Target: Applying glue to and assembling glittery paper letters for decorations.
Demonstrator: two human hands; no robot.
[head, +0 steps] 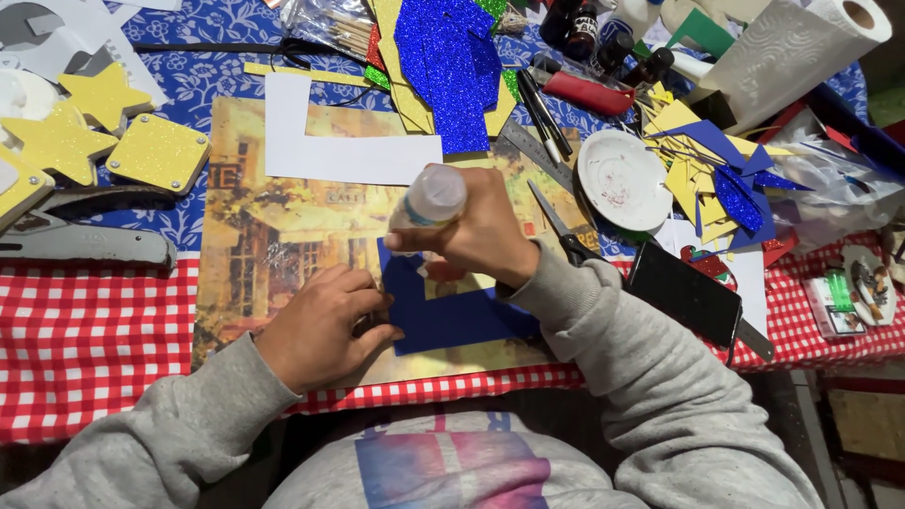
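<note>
Grey sleeves framed the left hand, fingers curled loosely and pressed onto the blue foam frame, seemingly to keep it flat on the picture placemat. The right hand wrapped closed around an inverted glue bottle, nozzle down over the frame's upper edge.

I have a single view, from the camera worn on the person's head. It looks steeply down over the chest and both grey sleeves onto the counter, close enough that the forearms fill the lower frame. The person's near edge of the counter runs along the bottom, the far clutter along the top. No second view shares this scene.
</note>
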